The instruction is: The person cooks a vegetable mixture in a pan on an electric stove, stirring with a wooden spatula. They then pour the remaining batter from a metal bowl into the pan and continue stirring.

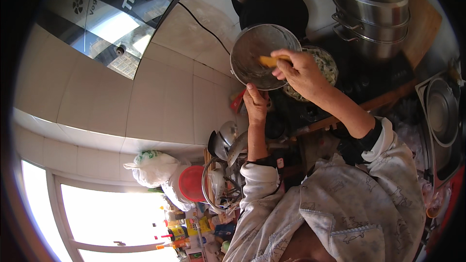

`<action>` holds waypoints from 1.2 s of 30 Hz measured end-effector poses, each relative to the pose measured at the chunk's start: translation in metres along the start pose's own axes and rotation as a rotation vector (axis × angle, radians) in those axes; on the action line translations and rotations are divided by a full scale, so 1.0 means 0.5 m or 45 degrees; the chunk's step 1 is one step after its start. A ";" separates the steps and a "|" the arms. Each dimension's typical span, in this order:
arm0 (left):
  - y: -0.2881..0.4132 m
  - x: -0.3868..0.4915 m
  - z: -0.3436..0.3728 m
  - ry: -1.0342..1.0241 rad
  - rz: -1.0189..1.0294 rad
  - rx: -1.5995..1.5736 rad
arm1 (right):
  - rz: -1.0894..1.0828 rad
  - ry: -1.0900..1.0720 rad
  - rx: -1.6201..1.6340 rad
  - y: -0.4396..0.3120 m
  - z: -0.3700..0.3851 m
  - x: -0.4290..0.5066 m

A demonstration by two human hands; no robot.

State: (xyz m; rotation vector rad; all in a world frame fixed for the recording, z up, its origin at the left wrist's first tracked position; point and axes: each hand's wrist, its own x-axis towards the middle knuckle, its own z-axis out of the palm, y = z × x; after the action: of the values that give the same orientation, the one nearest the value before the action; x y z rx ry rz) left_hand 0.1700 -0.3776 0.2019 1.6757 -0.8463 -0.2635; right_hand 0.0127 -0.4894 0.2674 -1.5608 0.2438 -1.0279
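Observation:
My left hand (256, 103) grips the near rim of a metal bowl (251, 49), its thumb over the edge. The bowl is tilted, its inside facing me, with a wet, pale residue on its wall. In my right hand (296, 69) is a yellow-orange scraper or piece of food (270, 61), held inside the bowl; its exact kind cannot be told. Under the bowl and my right forearm sits a round pan (326, 66) holding a pale mixture with green bits, partly hidden.
A black pan or griddle (273, 9) leans at the tiled wall. A stacked metal steamer (371, 18) stands right of the pan on the dark stove (349, 87). Ladles (229, 133), a red lid (191, 183) and plastic bags (153, 167) are at lower left. A metal basin (441, 112) sits far right.

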 end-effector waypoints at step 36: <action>0.047 0.125 0.041 0.213 0.566 0.973 | -0.484 -0.448 -1.021 0.120 -0.131 0.134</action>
State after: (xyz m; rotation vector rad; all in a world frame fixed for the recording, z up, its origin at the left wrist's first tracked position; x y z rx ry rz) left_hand 0.1932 -0.4350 0.2338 2.0915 -1.2530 0.5680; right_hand 0.0281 -0.5964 0.2409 -2.5592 0.1148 -0.9654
